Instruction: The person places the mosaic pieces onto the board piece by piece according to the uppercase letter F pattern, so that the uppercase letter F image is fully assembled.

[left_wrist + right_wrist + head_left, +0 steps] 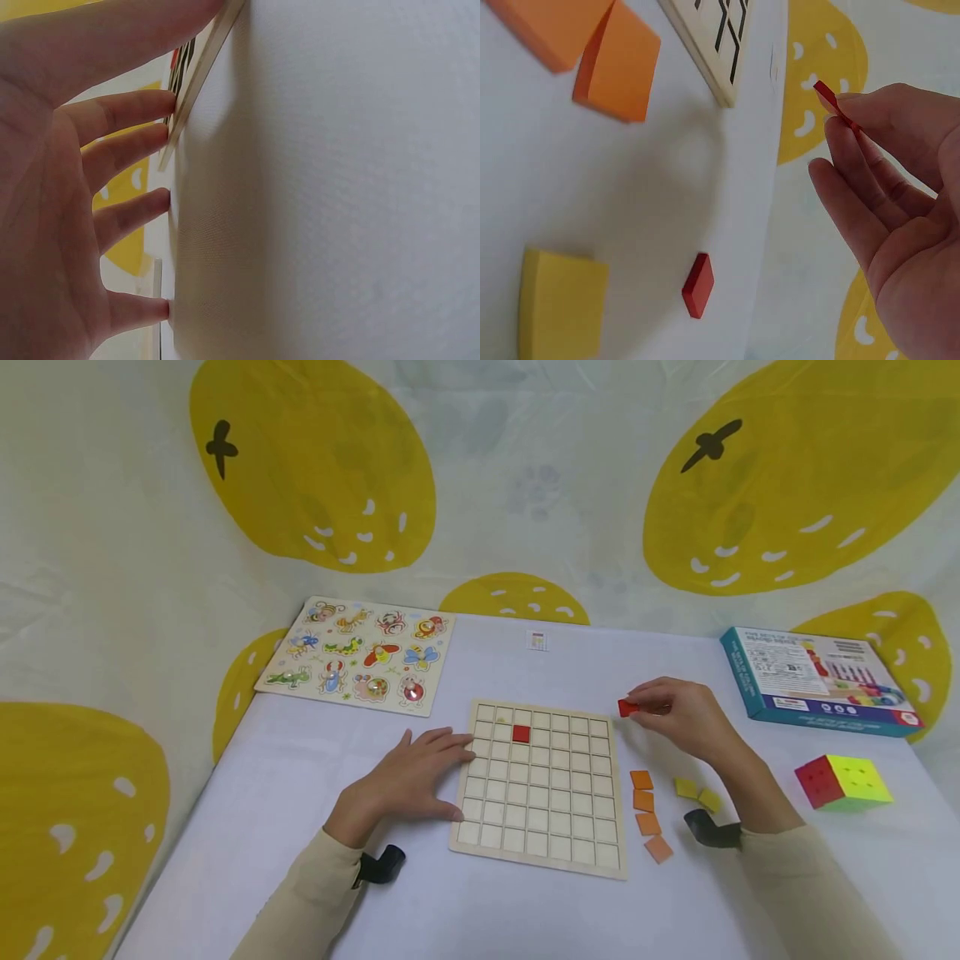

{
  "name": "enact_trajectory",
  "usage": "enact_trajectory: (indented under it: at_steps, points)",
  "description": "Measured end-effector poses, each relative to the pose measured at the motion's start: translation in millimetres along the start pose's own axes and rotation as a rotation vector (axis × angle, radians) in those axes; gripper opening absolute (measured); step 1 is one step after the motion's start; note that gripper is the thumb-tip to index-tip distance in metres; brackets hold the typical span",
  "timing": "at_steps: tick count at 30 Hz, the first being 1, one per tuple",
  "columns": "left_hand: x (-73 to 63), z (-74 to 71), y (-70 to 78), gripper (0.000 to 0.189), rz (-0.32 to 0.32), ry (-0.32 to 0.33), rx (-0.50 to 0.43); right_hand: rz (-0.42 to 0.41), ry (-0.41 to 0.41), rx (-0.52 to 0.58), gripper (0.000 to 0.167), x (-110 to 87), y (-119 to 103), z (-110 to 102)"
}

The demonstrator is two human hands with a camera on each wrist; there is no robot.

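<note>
A wooden grid board (pixel 537 865) lies flat on the white table, one red square tile (pixel 521 733) set in a cell of its second row. With fingers spread, my left hand (pixel 408 774) touches the board's left edge; in the left wrist view the thumb and two fingers meet its rim. Beyond the board's upper right corner, my right hand (pixel 686 718) pinches another red tile (pixel 826 96) between thumb and fingers, above the table. A further red tile (pixel 698 286) lies on the cloth below that hand. Several orange tiles (pixel 642 801) and yellow tiles (pixel 686 788) lie right of the board.
An insect peg puzzle (pixel 341 649) lies at the back left. A small printed card (pixel 537 640) sits at the back middle. On the right are a flat toy box (pixel 817 681) and a puzzle cube (pixel 843 782). A fruit-patterned cloth (pixel 510 468) hangs behind the table.
</note>
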State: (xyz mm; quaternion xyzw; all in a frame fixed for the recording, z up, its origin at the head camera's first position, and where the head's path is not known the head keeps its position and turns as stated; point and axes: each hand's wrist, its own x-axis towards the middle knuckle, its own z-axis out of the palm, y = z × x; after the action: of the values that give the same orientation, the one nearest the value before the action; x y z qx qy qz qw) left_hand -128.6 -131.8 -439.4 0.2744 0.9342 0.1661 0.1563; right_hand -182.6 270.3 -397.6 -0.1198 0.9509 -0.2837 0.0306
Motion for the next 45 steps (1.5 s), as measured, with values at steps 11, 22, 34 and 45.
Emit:
enact_trajectory:
  at_steps: [11, 22, 34, 45]
  points:
    - [0.7, 0.3, -0.1, 0.083, -0.005, 0.003, -0.004, -0.032, -0.065, 0.081, 0.022, 7.8, -14, 37]
    - [0.4, -0.1, -1.0, 0.083, 0.004, 0.009, 0.01, -0.092, -0.145, 0.148, 0.021, 21.9, -45, 69]
    - [1.6, -0.7, 0.1, 0.084, -0.006, 0.003, 0.007, -0.079, -0.175, 0.084, 0.02, 29.0, -61, 83]
    - [2.5, -0.6, 2.1, 0.083, -0.01, 0.006, 0.01, -0.032, -0.192, -0.001, 0.019, 29.5, -65, 84]
